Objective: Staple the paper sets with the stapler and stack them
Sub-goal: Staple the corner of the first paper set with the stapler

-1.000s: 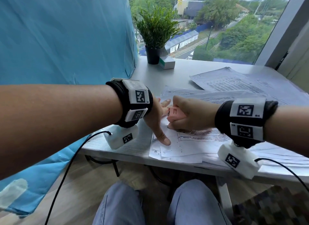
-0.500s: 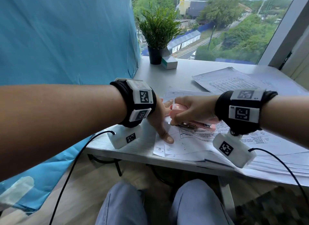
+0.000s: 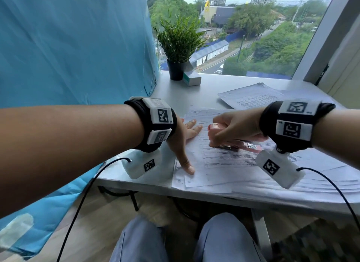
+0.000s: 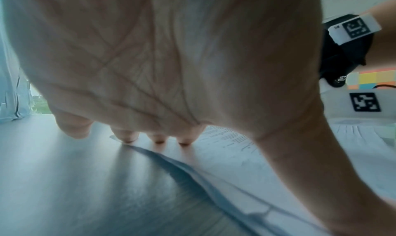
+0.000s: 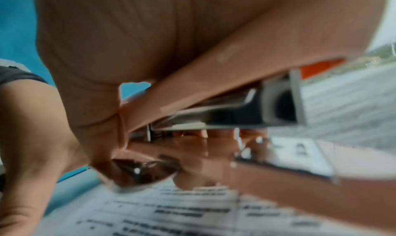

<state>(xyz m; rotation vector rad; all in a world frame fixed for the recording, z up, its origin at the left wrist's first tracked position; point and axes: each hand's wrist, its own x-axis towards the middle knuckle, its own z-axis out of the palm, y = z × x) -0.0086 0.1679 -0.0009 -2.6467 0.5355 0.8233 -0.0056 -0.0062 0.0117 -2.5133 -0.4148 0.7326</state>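
My right hand (image 3: 231, 128) grips a pink stapler (image 3: 241, 144) and holds it just above the printed paper set (image 3: 224, 164) in front of me, nose pointing left. In the right wrist view the stapler (image 5: 246, 114) stands slightly agape above the printed sheet (image 5: 171, 214). My left hand (image 3: 184, 142) lies flat on the left part of that set, fingers spread and thumb near the front corner. The left wrist view has the fingertips (image 4: 157, 138) pressing on the paper's edge (image 4: 225, 155). Whether a staple sits in the paper is hidden.
More loose printed sheets (image 3: 251, 96) lie further back on the white table (image 3: 175, 94), and others spread to the right. A potted plant (image 3: 178, 47) and a small box (image 3: 191, 78) stand by the window. A blue curtain (image 3: 78, 47) hangs at the left.
My right hand has drawn the stapler right and back from the paper's left corner. The left hand has flattened and spread on the paper.
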